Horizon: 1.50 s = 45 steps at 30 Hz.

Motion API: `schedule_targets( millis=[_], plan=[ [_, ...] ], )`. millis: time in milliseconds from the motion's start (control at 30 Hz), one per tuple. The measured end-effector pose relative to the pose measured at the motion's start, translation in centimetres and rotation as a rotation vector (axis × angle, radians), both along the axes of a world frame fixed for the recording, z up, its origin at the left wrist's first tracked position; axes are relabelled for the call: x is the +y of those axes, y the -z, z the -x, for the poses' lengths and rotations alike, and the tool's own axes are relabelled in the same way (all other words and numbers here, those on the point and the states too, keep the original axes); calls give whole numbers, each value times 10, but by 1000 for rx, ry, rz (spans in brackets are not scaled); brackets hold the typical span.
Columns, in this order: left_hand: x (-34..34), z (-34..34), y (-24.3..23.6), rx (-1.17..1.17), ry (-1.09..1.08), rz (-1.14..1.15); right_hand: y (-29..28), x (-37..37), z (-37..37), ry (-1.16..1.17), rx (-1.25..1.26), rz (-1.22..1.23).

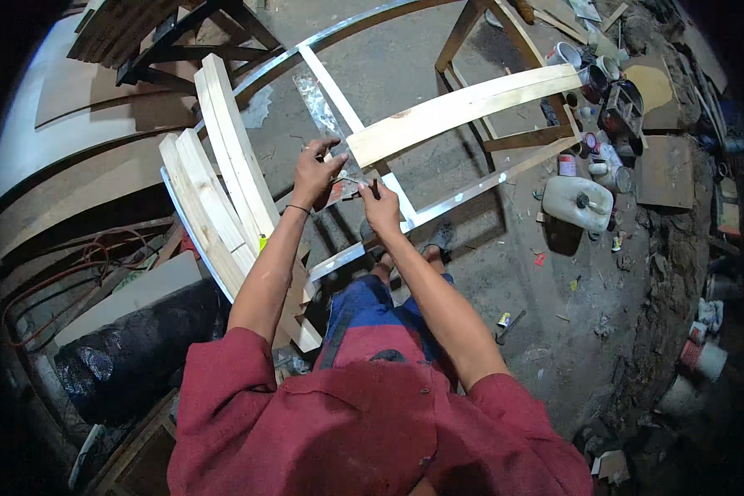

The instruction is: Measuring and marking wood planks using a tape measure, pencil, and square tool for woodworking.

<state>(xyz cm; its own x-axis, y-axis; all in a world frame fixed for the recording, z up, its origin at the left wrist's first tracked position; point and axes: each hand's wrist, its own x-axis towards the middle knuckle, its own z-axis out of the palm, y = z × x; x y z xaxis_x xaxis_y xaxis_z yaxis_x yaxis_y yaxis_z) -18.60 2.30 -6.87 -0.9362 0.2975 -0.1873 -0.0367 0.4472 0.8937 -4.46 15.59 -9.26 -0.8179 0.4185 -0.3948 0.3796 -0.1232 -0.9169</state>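
Observation:
In front of my body both hands are raised close together. My left hand [312,175] has its fingers curled and thumb toward the right hand, beside a thin light piece too small to name. My right hand [382,212] is closed around a small, slim dark tool [375,189], its kind unclear. Just beyond the hands lies a pale wooden board [463,112], its near-left end close to my fingers. The board rests across a wooden frame [455,198] with whitish edges.
Several pale planks [231,149] lean at the left, near a black wrapped roll [140,347]. A white jerrycan [577,202] stands at right by paint cans [564,54] and other containers. A dark wooden stand [198,50] is at upper left. Small scraps litter the floor.

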Motion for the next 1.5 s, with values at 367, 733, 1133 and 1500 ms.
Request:
schedule_targets(
  millis=[367, 733, 1133, 1500],
  plan=[
    [-4, 2, 3, -33, 0, -1, -3, -1, 2, 6, 29, -64],
    [13, -6, -32, 58, 51, 93, -6, 7, 1, -56, 0, -37],
    [6, -5, -26, 94, 54, 132, -124, 86, 25, -173, 203, -537],
    [4, -11, -21, 167, 36, 129, -95, 73, 61, -433, 491, -643]
  ],
)
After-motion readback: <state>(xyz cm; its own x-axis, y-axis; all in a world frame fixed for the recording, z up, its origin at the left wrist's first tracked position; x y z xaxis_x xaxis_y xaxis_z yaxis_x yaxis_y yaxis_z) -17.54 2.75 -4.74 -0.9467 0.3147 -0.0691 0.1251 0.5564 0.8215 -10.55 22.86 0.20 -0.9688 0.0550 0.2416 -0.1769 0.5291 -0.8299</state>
